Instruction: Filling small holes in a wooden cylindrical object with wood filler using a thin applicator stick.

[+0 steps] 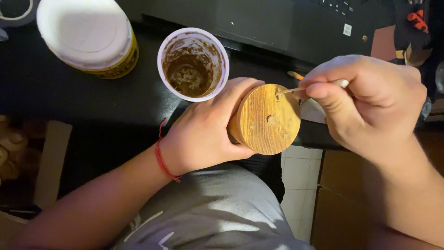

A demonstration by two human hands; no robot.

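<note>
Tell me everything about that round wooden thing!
The wood block is a short round piece with a flat, yellowish-brown face showing dark grain lines and a few small holes or dents. It is tilted so the face points up toward the camera. The left hand wraps around its side, holding it over the lap beside the dark table. The right hand pinches a thin stick whose tip touches a hole near the face's upper edge.

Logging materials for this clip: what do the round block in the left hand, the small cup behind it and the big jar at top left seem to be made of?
Round block: wood, showing grain lines, small holes and a matte unfinished face. Small cup: probably thin white plastic, smooth rim, inside smeared with brown paste. Big jar: likely plastic, with a smooth white lid and yellow side.
</note>
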